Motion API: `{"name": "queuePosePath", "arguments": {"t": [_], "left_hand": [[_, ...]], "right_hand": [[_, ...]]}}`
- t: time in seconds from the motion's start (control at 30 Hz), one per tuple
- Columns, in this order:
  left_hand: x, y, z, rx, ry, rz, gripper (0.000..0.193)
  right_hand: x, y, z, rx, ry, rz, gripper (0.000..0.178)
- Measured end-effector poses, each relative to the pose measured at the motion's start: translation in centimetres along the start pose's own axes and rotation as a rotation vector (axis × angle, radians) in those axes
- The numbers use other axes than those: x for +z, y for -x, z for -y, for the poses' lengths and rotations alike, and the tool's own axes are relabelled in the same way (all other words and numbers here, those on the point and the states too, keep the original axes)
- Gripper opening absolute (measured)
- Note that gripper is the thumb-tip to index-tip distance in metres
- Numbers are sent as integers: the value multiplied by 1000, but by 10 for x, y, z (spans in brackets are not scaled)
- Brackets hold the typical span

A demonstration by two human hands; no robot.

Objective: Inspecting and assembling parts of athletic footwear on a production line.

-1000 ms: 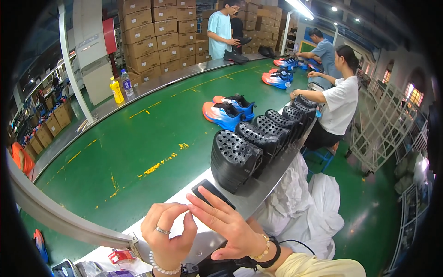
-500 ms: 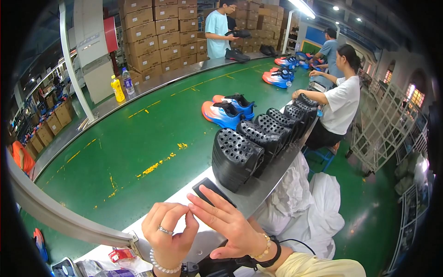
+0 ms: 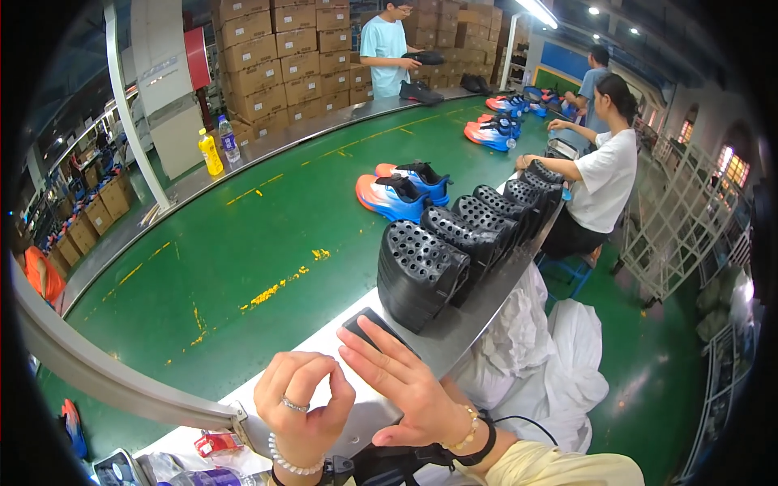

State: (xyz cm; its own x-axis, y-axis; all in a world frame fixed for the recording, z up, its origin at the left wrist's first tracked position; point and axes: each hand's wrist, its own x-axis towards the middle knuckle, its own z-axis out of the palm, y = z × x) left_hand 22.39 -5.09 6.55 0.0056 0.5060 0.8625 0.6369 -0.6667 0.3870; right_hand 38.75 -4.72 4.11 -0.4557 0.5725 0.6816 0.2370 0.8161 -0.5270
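My left hand [image 3: 304, 409], with a ring and a bead bracelet, is curled, its thumb and forefinger tips meeting; nothing shows between them. My right hand [image 3: 405, 389] is spread flat beside it, its forefinger touching the left fingertips. Both hover over the grey metal ledge [image 3: 454, 336] at the edge of a green conveyor belt [image 3: 243, 243]. A flat black slab [image 3: 365, 326] lies on the ledge just behind my right fingers. Beyond it leans a row of black perforated shoe-shaped pieces [image 3: 421, 271].
Orange and blue shoes [image 3: 397, 194] ride the belt. A seated person in a white shirt [image 3: 604, 182] works at the right, and a standing person in a light blue shirt [image 3: 389, 49] holds a black shoe by stacked cartons [image 3: 275, 57]. White cloth [image 3: 535, 356] is heaped below the ledge.
My hands have hardly moved; the right fingers shifted slightly against the left. The standing person at the back has lifted a black shoe.
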Motion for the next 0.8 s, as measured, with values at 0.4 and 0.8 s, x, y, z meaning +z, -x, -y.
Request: {"name": "queuePosePath", "arguments": {"t": [0.4,0.8], "left_hand": [[11,-7,-1,-79,13,83,16],[18,-10,-3,-61,-16,37,17]], "right_hand": [[-8,1,-10,11,-18,-3,80],[-12,0,-11,11,2,-13,79]]}}
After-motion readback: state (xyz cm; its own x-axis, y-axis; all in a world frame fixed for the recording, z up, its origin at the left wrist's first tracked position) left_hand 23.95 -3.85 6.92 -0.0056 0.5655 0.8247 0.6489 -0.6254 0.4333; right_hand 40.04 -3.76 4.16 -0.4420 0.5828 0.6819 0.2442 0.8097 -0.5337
